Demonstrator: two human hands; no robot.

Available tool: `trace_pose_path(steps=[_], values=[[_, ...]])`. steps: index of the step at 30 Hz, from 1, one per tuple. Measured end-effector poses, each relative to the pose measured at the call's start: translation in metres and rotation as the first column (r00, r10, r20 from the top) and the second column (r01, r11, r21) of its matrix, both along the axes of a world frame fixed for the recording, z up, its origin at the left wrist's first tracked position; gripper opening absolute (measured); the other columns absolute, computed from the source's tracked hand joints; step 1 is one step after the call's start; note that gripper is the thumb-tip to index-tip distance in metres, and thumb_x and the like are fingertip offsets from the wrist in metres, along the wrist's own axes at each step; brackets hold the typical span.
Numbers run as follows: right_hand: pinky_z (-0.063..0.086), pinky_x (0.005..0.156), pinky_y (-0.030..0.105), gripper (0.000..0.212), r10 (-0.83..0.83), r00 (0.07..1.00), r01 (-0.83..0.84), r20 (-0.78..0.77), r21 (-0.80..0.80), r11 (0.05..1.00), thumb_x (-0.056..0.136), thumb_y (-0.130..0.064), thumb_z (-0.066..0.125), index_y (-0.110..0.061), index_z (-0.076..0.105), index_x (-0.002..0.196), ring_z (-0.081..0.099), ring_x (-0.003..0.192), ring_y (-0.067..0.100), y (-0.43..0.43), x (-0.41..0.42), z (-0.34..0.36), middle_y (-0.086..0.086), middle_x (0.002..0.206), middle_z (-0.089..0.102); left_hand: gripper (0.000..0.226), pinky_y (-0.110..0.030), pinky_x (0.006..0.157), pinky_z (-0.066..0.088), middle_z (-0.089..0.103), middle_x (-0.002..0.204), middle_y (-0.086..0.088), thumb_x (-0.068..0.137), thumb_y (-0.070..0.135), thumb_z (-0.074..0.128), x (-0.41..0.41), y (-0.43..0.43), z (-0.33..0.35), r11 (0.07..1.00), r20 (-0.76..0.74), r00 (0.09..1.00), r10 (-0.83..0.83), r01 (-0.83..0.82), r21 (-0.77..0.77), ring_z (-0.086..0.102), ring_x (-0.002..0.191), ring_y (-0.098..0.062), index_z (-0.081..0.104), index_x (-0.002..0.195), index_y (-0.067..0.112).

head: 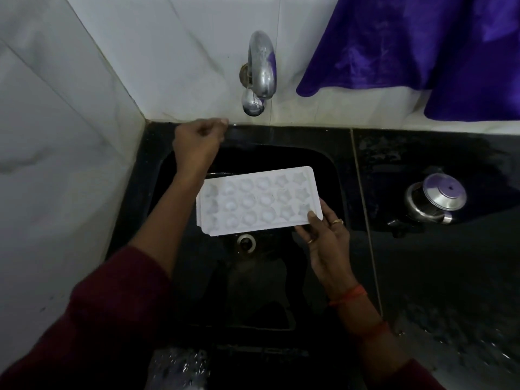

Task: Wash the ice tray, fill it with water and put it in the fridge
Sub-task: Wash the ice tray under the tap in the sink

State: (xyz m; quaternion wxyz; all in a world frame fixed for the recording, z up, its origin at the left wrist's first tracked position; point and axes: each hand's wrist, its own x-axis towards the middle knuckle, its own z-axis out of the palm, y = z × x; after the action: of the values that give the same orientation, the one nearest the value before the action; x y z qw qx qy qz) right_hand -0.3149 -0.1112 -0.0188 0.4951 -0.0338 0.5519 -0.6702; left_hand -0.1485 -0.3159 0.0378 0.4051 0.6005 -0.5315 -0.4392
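Note:
A white ice tray (257,201) with several star and round cups hangs level over the black sink (326,164). My right hand (323,235) grips its near right corner, thumb on top. My left hand (197,142) is raised above the sink's far left corner, fingers curled in with nothing seen in them, just left of and below the chrome tap (261,68). No water runs from the tap. The sink drain (246,243) shows just below the tray.
White tiled walls stand behind and to the left. A purple cloth (422,43) hangs at the upper right. On the wet black counter to the right sits a steel lidded pot (434,199). A wet object (180,367) lies at the near edge.

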Motion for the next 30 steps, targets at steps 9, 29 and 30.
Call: trace_pose_path(steps=[9,29,30], values=[[0.062,0.073,0.029,0.032,-0.047,0.994,0.045,0.102,0.024,0.999,0.097,0.001,0.059,-0.014,0.062,0.125,0.072,0.107,0.025,-0.015,0.003,0.004,0.01,0.121,0.072,0.027,-0.034,0.078,0.063,0.076,0.092,-0.01,0.088,0.039,0.076,-0.059,-0.058,0.021,0.973,-0.007,0.99,-0.139,0.138,0.185,0.077,0.081,-0.019,0.063,0.078,0.017],[0.064,0.079,0.034,0.036,-0.066,0.978,0.061,0.196,0.035,0.998,0.096,0.003,0.059,-0.007,0.06,0.131,0.072,0.108,0.028,-0.028,0.018,0.0,0.013,0.123,0.072,0.046,-0.028,0.062,0.061,0.074,0.103,-0.021,0.097,0.027,0.067,-0.062,-0.072,0.026,0.878,-0.251,0.941,-0.226,0.309,0.366,0.077,0.077,-0.022,0.056,0.125,-0.008],[0.064,0.08,0.035,0.037,-0.068,0.978,0.062,0.198,0.036,0.997,0.096,0.003,0.059,-0.007,0.059,0.132,0.072,0.109,0.028,-0.028,0.018,0.0,0.013,0.123,0.071,0.046,-0.029,0.063,0.061,0.074,0.102,-0.02,0.097,0.027,0.067,-0.062,-0.071,0.026,0.875,-0.259,0.939,-0.227,0.313,0.368,0.077,0.077,-0.022,0.057,0.125,-0.008]])
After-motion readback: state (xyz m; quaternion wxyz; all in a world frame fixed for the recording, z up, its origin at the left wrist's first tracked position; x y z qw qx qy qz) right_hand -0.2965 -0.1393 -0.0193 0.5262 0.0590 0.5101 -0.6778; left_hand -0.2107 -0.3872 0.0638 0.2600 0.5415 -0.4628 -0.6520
